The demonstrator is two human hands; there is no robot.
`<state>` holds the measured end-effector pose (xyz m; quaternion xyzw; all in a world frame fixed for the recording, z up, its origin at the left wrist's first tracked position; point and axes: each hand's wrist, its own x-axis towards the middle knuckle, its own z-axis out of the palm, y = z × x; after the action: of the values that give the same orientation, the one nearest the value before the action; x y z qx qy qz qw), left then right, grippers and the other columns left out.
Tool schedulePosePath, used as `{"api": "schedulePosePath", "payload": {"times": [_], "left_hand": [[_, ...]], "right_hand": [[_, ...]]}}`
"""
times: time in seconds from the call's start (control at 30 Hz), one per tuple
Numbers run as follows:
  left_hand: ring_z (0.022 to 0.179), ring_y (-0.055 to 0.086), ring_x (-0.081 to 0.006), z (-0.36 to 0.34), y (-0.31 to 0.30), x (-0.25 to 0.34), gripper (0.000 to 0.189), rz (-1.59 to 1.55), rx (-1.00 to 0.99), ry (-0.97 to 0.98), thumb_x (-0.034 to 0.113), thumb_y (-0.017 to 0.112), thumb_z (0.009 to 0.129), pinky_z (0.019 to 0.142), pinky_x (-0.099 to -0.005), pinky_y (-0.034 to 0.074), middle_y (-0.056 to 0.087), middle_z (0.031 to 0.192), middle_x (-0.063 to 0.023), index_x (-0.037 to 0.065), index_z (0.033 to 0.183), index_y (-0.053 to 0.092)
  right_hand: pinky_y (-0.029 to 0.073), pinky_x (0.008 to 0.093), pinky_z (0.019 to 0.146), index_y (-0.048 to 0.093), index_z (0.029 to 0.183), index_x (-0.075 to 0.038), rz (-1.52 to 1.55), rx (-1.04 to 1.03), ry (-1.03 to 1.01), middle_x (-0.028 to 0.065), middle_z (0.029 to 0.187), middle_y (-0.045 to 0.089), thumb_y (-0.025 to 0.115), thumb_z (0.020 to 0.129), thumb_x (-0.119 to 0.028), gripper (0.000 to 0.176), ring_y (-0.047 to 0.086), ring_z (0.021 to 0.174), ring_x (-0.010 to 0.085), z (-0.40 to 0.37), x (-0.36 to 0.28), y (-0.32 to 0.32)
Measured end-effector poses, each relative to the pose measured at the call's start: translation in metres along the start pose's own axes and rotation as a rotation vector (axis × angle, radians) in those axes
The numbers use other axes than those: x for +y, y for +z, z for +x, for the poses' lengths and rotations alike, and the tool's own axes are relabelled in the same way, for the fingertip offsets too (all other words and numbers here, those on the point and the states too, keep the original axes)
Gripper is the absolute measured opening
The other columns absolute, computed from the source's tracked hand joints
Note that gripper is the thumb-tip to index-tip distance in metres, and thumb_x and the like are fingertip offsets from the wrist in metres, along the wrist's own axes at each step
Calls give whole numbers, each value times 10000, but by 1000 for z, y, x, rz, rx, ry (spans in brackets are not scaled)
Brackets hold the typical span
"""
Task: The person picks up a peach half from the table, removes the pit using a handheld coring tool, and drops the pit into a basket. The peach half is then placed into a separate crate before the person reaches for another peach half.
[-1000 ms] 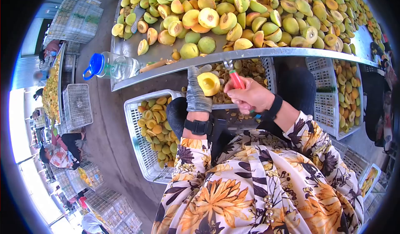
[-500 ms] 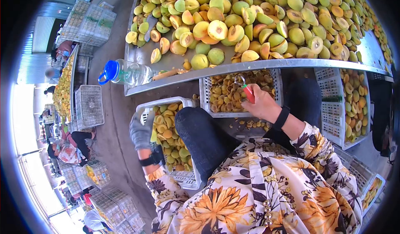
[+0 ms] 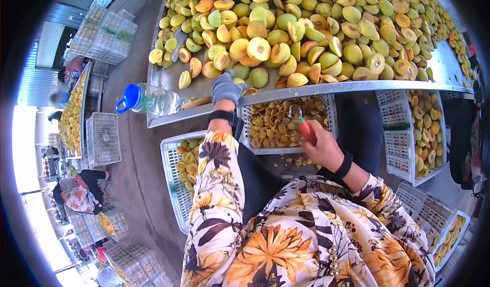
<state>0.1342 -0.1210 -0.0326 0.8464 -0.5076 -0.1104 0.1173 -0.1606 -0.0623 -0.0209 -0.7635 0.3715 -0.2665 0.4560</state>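
My left hand (image 3: 227, 88), in a grey glove, reaches over the metal table's front rim. Its fingers curve around a greenish-yellow peach (image 3: 238, 81) at the pile's near edge; the hand hides part of the fruit. In my bare right hand (image 3: 322, 146) is a pitting knife (image 3: 306, 129) with a red handle and a curved metal tip. That hand is above a white crate (image 3: 286, 150) of brownish fruit scraps and pits. Cut peach halves (image 3: 259, 49), several with stones showing, are heaped on the table (image 3: 326, 88).
A blue-lidded water bottle (image 3: 153, 99) lies at the table's left corner, beside a wooden handle (image 3: 196, 102). Crates of peach halves stand at my left (image 3: 173, 195) and right (image 3: 400, 149). Other people work at a fruit table (image 3: 87, 108) far left, among stacked crates.
My left hand has moved from above the left crate up to the peaches at the table's edge. My right hand, still holding the pitting knife, has shifted slightly lower in view.
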Motion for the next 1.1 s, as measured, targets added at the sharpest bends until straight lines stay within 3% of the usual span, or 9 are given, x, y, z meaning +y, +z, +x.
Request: {"api": "schedulePosePath", "payload": {"times": [0.1, 0.23, 0.37, 0.57, 0.63, 0.73, 0.9, 0.97, 1.1], "left_hand": [[851, 611, -278, -26, -18, -8, 469, -117, 111, -31, 270, 723, 652, 766, -351, 484, 630, 936, -142, 54, 1041, 571], [752, 629, -178, -78, -51, 1, 451, -1521, -193, -246, 394, 629, 745, 449, -194, 423, 624, 926, -40, 111, 1088, 550], [747, 631, -216, -105, -43, 23, 468, -1660, -425, -625, 445, 565, 800, 492, -312, 516, 625, 937, -90, 73, 1082, 544], [699, 609, -150, -120, -30, 46, 659, -1547, -792, -496, 656, 358, 810, 531, -264, 511, 619, 851, -59, 77, 1053, 555], [687, 595, -125, -130, -27, 57, 684, -1653, -541, -419, 683, 341, 797, 508, -242, 494, 612, 847, -40, 95, 1087, 536], [719, 582, -131, -139, -2, 76, 627, -1737, -189, -170, 607, 409, 824, 544, -245, 497, 585, 941, -55, 88, 1167, 488], [865, 559, -172, -139, -1, 70, 544, -1903, -67, -254, 485, 472, 857, 776, -309, 476, 558, 999, -72, 56, 1190, 471], [855, 556, -165, -131, 3, 64, 543, -1921, 0, -325, 488, 441, 869, 779, -297, 469, 557, 1001, -73, 45, 1181, 479], [838, 554, -165, -133, -7, 65, 533, -1809, 69, -216, 488, 399, 885, 766, -285, 463, 558, 1016, -70, 46, 1167, 496]], "right_hand": [[450, 383, 596, 461, 1030, -34, 3, 83, 58, 187, 700, 562, 594, 723, -103, 341, 566, 648, 358, 8, -6, -2], [456, 332, 645, 509, 1039, -46, 133, 0, 227, 146, 725, 569, 657, 720, -179, 376, 550, 635, 256, 40, -33, -12], [460, 306, 726, 497, 1126, -63, 170, -8, 11, 148, 873, 591, 710, 702, -248, 509, 576, 755, 229, 59, -45, -6], [461, 283, 739, 538, 1053, -1, 340, -187, 95, 65, 818, 607, 710, 737, -257, 442, 585, 797, 164, 57, -46, 2], [468, 254, 592, 534, 1025, -3, 320, -69, -38, 51, 733, 578, 685, 772, -236, 375, 575, 640, 138, 54, -36, 9], [285, 214, 321, 507, 975, -39, 910, -115, 478, 4, 585, 494, 628, 826, -217, 262, 382, 357, 56, 49, -48, 10], [361, 266, 363, 477, 1020, -24, 877, -89, 452, 47, 620, 534, 637, 811, -199, 316, 461, 394, 118, 41, -38, 37], [434, 350, 470, 471, 1028, -11, 188, 230, -71, 113, 655, 571, 654, 769, -175, 357, 548, 485, 235, 37, -38, 39], [447, 358, 574, 457, 1034, -9, 53, -53, 64, 184, 693, 561, 638, 740, -114, 360, 566, 617, 335, 24, -40, 22]]}}
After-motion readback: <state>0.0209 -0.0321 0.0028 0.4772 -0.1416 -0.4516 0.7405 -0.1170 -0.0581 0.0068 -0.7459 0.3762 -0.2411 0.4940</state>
